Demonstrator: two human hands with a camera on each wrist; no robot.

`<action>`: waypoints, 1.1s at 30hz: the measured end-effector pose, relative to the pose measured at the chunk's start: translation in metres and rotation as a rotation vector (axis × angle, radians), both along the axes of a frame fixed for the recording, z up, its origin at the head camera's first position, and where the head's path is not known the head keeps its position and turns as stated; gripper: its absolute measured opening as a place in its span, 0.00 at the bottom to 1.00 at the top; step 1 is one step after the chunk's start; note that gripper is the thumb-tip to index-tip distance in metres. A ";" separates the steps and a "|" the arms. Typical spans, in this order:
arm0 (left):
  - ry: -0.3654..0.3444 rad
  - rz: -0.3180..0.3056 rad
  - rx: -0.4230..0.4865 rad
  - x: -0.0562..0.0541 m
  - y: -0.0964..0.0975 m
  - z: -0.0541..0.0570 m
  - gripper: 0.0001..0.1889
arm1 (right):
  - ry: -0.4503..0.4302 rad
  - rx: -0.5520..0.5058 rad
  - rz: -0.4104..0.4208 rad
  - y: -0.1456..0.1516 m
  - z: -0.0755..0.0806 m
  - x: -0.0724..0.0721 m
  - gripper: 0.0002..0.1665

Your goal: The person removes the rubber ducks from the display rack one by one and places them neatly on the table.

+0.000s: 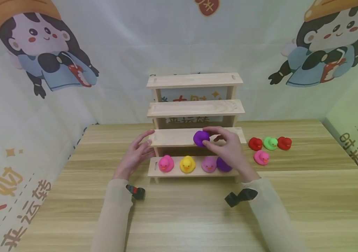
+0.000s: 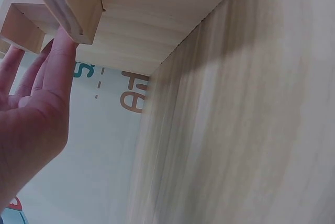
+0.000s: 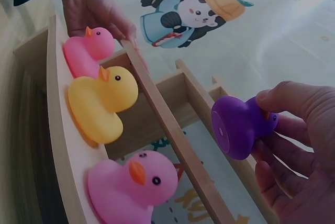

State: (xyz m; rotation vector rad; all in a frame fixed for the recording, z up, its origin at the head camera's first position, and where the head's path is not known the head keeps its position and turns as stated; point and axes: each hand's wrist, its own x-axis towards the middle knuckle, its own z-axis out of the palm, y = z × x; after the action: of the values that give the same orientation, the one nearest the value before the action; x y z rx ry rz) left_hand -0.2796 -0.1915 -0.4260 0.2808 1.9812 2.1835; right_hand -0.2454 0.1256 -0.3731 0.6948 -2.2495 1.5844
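A purple rubber duck (image 1: 201,138) is pinched between the thumb and fingers of my right hand (image 1: 229,147), in front of the second step from the bottom of a wooden stepped shelf (image 1: 194,108). In the right wrist view the held purple duck (image 3: 238,127) shows its flat base. My left hand (image 1: 136,154) touches the shelf's left end with its fingers stretched out. Along the lowest step stand a hot-pink duck (image 1: 166,163), a yellow duck (image 1: 187,164), a light-pink duck (image 1: 209,164) and another purple duck (image 1: 224,165), partly hidden by my right hand.
On the table (image 1: 179,210) right of the shelf sit two red ducks, one at the left (image 1: 255,144) and one at the right (image 1: 284,143), with a green duck (image 1: 270,143) between them. A pink duck (image 1: 261,157) lies nearer. Behind hangs a printed cloth (image 1: 119,45).
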 end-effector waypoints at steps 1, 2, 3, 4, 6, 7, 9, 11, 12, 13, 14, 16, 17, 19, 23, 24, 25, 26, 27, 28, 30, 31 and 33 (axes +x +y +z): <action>-0.002 0.001 -0.001 0.000 0.000 0.000 0.26 | 0.001 0.003 -0.005 0.002 0.000 0.000 0.21; -0.004 0.003 -0.002 0.000 0.000 0.000 0.26 | 0.000 0.005 -0.007 0.004 0.000 0.001 0.21; -0.008 0.007 -0.005 0.000 0.000 -0.001 0.26 | -0.003 0.005 -0.009 0.007 0.000 0.001 0.21; -0.011 0.012 -0.007 0.000 0.000 -0.001 0.26 | -0.007 0.006 -0.012 0.009 0.000 0.002 0.21; -0.017 0.018 -0.010 0.000 0.000 -0.001 0.26 | -0.018 0.006 -0.017 0.014 0.001 0.003 0.20; -0.017 0.020 -0.014 0.000 0.000 -0.001 0.26 | -0.025 0.010 -0.021 0.016 0.001 0.004 0.20; -0.017 0.022 -0.015 0.000 0.000 -0.001 0.26 | -0.038 0.017 -0.031 0.021 0.003 0.006 0.20; -0.015 0.020 -0.014 0.000 0.000 -0.001 0.26 | -0.049 0.027 -0.044 0.025 0.004 0.007 0.20; -0.014 0.019 -0.012 0.000 0.000 -0.001 0.26 | -0.053 0.031 -0.052 0.026 0.005 0.008 0.20; -0.013 0.018 -0.009 0.000 0.000 -0.001 0.26 | -0.058 0.034 -0.058 0.028 0.005 0.008 0.20; -0.014 0.017 -0.005 0.001 0.000 -0.001 0.26 | -0.060 0.034 -0.062 0.029 0.005 0.009 0.20; -0.014 0.014 -0.002 0.001 0.000 -0.001 0.26 | -0.059 0.033 -0.071 0.032 0.006 0.009 0.20; -0.016 0.014 0.001 0.001 0.000 -0.001 0.26 | -0.055 0.029 -0.073 0.033 0.006 0.010 0.20; -0.017 0.017 -0.001 0.001 0.000 -0.001 0.27 | -0.039 0.026 -0.075 0.036 0.006 0.010 0.20; -0.015 0.021 0.001 0.001 0.000 -0.001 0.26 | -0.018 0.019 -0.078 0.042 0.007 0.010 0.20; -0.012 0.021 0.000 0.001 0.000 -0.001 0.26 | -0.019 0.019 -0.079 0.043 0.007 0.011 0.20; -0.012 0.023 -0.002 0.001 0.000 -0.001 0.26 | -0.022 0.019 -0.081 0.045 0.007 0.011 0.20; -0.013 0.024 -0.005 0.001 0.000 -0.001 0.26 | -0.026 0.016 -0.082 0.046 0.008 0.012 0.21; -0.015 0.026 -0.009 0.001 0.001 -0.001 0.26 | -0.029 0.014 -0.083 0.048 0.008 0.012 0.21; -0.017 0.028 -0.013 0.001 0.001 0.000 0.26 | -0.030 0.014 -0.086 0.050 0.008 0.013 0.21; -0.019 0.033 -0.020 0.001 0.002 0.000 0.26 | -0.029 0.017 -0.092 0.053 0.009 0.013 0.21; -0.020 0.034 -0.021 0.001 0.002 0.001 0.26 | -0.028 0.018 -0.095 0.054 0.009 0.014 0.21; -0.020 0.033 -0.021 0.001 0.002 0.001 0.26 | -0.019 0.015 -0.099 0.058 0.009 0.014 0.21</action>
State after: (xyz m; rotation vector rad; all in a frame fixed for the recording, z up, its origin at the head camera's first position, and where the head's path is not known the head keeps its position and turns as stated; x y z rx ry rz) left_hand -0.2789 -0.1892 -0.4252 0.2241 2.0106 2.1748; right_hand -0.2313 0.1832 -0.3638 0.5653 -2.2737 1.5355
